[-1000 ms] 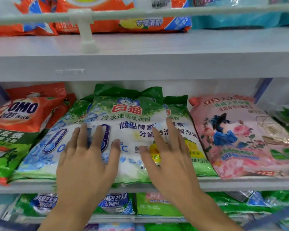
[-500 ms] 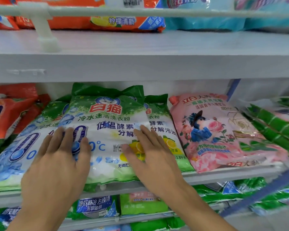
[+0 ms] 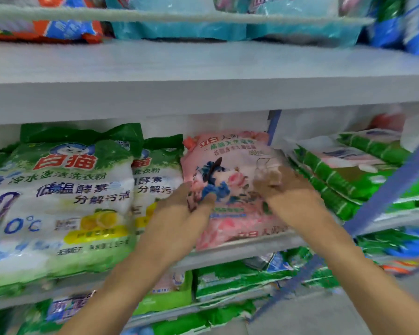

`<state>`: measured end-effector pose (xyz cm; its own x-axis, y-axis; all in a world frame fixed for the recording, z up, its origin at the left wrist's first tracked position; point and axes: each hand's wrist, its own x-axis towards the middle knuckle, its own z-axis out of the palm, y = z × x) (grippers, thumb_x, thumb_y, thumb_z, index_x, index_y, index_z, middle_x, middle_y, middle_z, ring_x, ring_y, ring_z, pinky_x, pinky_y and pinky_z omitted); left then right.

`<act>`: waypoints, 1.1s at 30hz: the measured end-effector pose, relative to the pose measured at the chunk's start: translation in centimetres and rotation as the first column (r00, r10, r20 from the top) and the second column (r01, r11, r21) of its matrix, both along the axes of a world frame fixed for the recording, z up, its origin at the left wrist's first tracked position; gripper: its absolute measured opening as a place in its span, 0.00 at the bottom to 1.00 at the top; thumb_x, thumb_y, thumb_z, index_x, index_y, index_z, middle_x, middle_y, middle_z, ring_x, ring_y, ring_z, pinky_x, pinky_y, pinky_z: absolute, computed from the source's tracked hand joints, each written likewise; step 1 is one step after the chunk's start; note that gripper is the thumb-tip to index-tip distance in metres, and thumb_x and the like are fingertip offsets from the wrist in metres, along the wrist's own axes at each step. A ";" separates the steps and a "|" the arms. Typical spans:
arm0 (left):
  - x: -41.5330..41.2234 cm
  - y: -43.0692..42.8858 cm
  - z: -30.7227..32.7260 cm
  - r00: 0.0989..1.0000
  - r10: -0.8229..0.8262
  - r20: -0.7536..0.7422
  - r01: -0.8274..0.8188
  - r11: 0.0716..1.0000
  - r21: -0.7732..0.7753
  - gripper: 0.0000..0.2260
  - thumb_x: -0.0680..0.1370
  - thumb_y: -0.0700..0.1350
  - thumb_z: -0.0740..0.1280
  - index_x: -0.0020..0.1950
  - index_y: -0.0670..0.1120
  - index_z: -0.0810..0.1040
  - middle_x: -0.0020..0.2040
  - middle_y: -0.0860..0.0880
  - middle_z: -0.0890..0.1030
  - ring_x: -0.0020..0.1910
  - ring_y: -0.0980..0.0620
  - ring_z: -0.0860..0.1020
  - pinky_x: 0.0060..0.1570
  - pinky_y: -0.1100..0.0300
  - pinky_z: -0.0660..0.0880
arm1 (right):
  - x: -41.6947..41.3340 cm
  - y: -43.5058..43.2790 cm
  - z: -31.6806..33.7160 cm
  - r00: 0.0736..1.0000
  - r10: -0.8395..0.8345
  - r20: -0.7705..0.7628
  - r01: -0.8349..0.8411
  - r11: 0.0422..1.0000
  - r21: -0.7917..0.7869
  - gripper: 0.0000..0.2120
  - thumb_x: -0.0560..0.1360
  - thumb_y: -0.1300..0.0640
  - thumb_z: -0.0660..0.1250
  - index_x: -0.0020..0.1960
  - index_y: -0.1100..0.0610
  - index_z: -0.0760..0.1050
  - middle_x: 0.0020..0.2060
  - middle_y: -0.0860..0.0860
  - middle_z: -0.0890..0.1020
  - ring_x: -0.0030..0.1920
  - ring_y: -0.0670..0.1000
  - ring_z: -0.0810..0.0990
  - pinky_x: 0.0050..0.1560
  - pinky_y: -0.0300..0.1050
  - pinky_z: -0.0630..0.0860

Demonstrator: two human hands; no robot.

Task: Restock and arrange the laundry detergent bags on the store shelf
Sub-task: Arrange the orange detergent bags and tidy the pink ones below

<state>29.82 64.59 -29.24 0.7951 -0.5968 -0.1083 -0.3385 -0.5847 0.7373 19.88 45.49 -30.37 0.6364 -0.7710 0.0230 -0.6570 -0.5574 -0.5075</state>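
One pink bag (image 3: 230, 151), at least two green-and-white bags (image 3: 58, 201) (image 3: 155, 180), two hands (image 3: 182, 209) (image 3: 283, 189).

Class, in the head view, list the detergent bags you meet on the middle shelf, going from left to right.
large green-and-white bag → second green-and-white bag tucked behind its right edge → pink bag, gripped by the left hand and right hand → green striped bags.
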 end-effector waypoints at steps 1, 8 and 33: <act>-0.1 -1.8 0.0 0.992 0.044 -0.115 -0.042 0.999 0.022 0.20 0.82 0.64 0.56 0.69 0.55 0.69 0.56 0.56 0.73 0.53 0.54 0.72 0.46 0.61 0.65 | -0.2 -2.0 -0.5 0.998 -0.024 -0.063 0.030 0.996 0.087 0.37 0.74 0.29 0.64 0.71 0.54 0.70 0.65 0.55 0.77 0.63 0.60 0.77 0.63 0.52 0.75; 2.5 -9.8 -1.2 0.867 0.274 -0.417 -0.343 0.934 -0.099 0.13 0.81 0.54 0.66 0.44 0.46 0.75 0.41 0.49 0.76 0.39 0.50 0.74 0.43 0.58 0.69 | 0.9 -7.6 0.0 0.997 -0.016 -0.072 0.049 0.873 0.486 0.52 0.58 0.19 0.69 0.73 0.49 0.73 0.70 0.50 0.78 0.67 0.57 0.78 0.69 0.50 0.72; -5.8 1.2 2.9 0.560 -0.051 -0.827 -0.546 0.728 -0.414 0.08 0.74 0.44 0.70 0.43 0.43 0.88 0.47 0.40 0.87 0.40 0.41 0.86 0.42 0.46 0.85 | -5.0 -2.6 5.6 0.788 -0.301 0.537 -0.492 0.217 0.843 0.14 0.79 0.55 0.68 0.60 0.61 0.83 0.52 0.60 0.87 0.49 0.59 0.87 0.52 0.56 0.85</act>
